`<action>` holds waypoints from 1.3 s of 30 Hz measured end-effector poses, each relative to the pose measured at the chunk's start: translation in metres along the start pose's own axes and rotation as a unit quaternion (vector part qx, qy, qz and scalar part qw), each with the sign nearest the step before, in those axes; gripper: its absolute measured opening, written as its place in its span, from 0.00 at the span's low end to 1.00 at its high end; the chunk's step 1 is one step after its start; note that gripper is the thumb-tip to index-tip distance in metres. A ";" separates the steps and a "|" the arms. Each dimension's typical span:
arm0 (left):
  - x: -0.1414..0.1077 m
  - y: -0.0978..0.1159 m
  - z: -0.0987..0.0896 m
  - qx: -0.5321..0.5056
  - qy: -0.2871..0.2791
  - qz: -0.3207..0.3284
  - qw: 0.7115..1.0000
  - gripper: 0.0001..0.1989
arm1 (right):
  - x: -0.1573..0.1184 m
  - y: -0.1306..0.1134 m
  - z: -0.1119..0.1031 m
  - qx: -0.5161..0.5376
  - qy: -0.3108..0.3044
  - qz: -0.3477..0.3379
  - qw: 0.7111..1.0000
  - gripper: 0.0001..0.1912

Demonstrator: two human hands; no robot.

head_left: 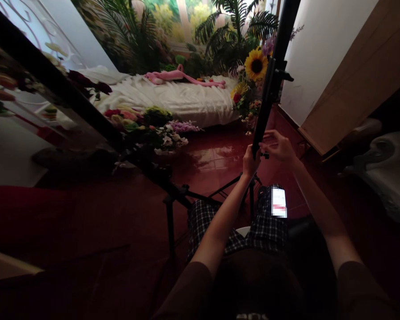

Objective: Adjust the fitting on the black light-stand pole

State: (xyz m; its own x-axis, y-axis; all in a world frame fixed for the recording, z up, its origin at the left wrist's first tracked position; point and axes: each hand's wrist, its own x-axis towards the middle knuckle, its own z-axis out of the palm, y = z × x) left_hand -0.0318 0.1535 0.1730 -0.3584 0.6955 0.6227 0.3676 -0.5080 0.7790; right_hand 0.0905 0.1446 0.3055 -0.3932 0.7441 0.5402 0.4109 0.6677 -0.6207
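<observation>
In the head view my left hand (pixel 250 161) is wrapped round the lower part of a black light stand pole (pixel 266 100), which leans up to the right. My right hand (pixel 282 147) is beside the same pole, with its thumb and fingers apart and the fingertips close to the tube. I cannot tell whether they touch it. A small black knob (pixel 266 155) juts from the pole just below these fingers. Higher up, a black clamp lever (pixel 284 75) sticks out. The stand's legs (pixel 227 184) spread over the floor between my knees.
A second black stand (pixel 96 118) slants across the left. A lit phone (pixel 279 202) lies on my right thigh. Ahead are a white-draped platform (pixel 186 100) with a pink plush toy (pixel 173 75), artificial flowers (pixel 166 133) and a sunflower (pixel 256 64). An ornate sofa (pixel 390 151) stands right.
</observation>
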 end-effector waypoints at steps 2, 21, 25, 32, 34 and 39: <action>0.000 0.000 0.000 0.004 0.002 -0.001 1.000 0.16 | -0.028 0.019 -0.003 -0.024 -0.037 0.028 0.999 0.23; 0.000 0.004 -0.002 0.023 -0.007 -0.031 0.999 0.15 | -0.066 0.069 0.031 0.058 0.000 0.140 0.988 0.28; 0.000 0.005 -0.003 0.022 -0.004 -0.036 0.999 0.14 | -0.058 0.072 0.039 0.117 0.042 0.188 0.974 0.31; 0.000 0.008 -0.004 0.028 -0.007 -0.039 0.999 0.16 | -0.043 0.057 0.053 0.293 0.059 0.339 0.892 0.28; 0.000 0.010 -0.004 0.029 -0.005 -0.041 0.999 0.16 | -0.041 0.051 0.053 0.351 0.048 0.370 0.859 0.26; 0.000 0.013 -0.005 0.026 -0.004 -0.049 0.998 0.15 | -0.034 0.045 0.045 0.439 -0.054 0.409 0.798 0.24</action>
State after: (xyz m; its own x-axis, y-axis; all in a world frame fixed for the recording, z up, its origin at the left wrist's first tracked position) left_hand -0.0314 0.1447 0.1834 -0.3874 0.7454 0.5425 0.3751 -0.4101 0.8313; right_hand 0.0852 0.1487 0.2339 -0.3761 0.8854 -0.2733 -0.1489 -0.3489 -0.9253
